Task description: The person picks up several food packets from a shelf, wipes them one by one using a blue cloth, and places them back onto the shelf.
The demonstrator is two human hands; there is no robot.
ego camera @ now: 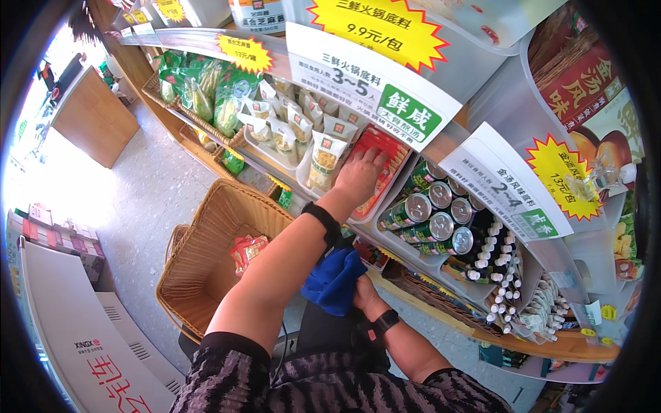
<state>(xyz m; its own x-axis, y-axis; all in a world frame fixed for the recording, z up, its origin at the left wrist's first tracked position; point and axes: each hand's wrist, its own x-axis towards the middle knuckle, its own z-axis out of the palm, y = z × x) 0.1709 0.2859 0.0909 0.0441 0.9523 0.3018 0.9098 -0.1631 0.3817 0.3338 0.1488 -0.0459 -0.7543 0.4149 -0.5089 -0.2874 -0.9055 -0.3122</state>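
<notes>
My left hand reaches onto the shelf and rests on red flat packets standing in a clear plastic bin; whether its fingers grip one is not plain. Beside it, to the left, are white-and-yellow pouches. To the right stand green-and-black drink cans with silver tops. My right hand is low in front of my body, closed on a bunched blue cloth. Several small red packets lie inside a large wicker basket at my left.
Bagged green vegetables fill wicker trays at the upper left. Bottles with white caps stand right of the cans. Price cards hang along the shelf edge above the bins. A white chest freezer is at lower left, a wooden counter farther off.
</notes>
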